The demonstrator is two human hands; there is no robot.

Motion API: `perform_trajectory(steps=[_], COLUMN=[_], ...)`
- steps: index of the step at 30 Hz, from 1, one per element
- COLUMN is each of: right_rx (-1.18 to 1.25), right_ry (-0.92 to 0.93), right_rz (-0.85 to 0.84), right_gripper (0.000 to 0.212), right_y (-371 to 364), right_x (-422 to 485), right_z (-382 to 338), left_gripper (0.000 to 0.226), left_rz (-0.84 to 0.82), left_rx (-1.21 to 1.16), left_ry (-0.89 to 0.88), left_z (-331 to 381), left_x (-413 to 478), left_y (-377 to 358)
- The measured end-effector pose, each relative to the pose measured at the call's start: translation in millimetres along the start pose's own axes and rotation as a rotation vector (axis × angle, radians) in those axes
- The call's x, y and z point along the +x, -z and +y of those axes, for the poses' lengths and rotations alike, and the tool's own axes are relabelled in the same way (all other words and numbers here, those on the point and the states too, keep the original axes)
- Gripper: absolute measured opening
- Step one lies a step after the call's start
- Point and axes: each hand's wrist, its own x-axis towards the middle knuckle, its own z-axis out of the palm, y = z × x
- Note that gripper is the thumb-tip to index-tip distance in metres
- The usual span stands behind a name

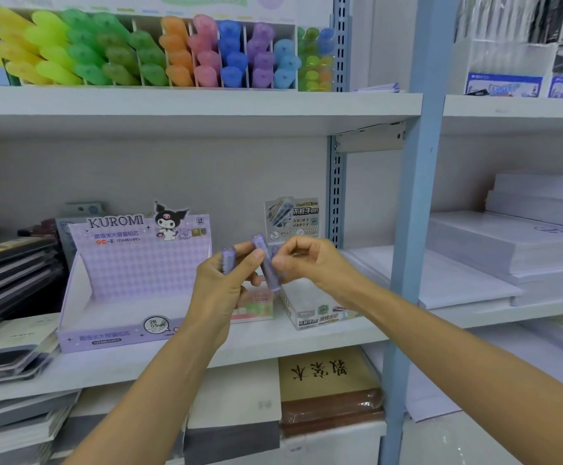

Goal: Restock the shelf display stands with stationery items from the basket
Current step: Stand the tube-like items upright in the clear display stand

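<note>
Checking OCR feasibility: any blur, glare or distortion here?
Head view: even light, little glare; wide-angle slants the blue metal shelf post; lilac KUROMI cardboard display box reads clearly; small purple plastic tubes in left hand and right hand look blurred.

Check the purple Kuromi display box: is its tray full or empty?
Empty, as far as visible: the Kuromi display box shows bare white floor, no tubes inside. Its right end is hidden behind the left hand.

Bright, even light; soft blur; wide-angle bending at edges
</note>
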Motion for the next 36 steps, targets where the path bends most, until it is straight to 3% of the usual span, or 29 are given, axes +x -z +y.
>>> perform_trajectory(steps=[4,8,12,16,22,25,31,36], right_rx=[-0.094,-0.209,-0.036,-0.094,-0.291,-0.351,-0.517,-0.467], right_ry=[0.051,0.079,0.124,0.1,0.001,0.001,-0.031,-0.009], right_rz=[0.026,-0.019,0.165,0.328,0.304,0.268,0.112,0.167], right_gripper=[0.021,0.016,0.013,0.014,0.015,0.013,0.013,0.017], right_y=[9.1,13.2,22.4,36.9,38.3,37.6,44.3,39.2], right_x=[6.8,12.2,18.3,27.3,36.0,40.4,42.4,41.8], right_z=[-5.9,-6.4,-9.8,0.8,38.9,47.2,50.9,51.8], left_gripper=[0.015,0.014,0.022,0.021,0.028,0.038,0.027,0.031], left_rz=[-0.067,-0.11,-0.131,-0.099,-0.187,-0.211,-0.198,-0.226], left_rx=[0.115,0.133,0.113,-0.037,0.056,0.062,0.067,0.057], left_ry=[0.014,0.018,0.094,0.194,0.051,0.061,0.074,0.115], left_z=[-2.5,-2.4,0.5,-1.8,-12.4,-13.9,-17.4,-18.6], left_x=[0.3,0.6,3.7,8.1,8.8,7.5,7.0,7.8], left_y=[-1.2,-6.1,-6.1,-0.6,10.6,12.6,16.9,17.2])
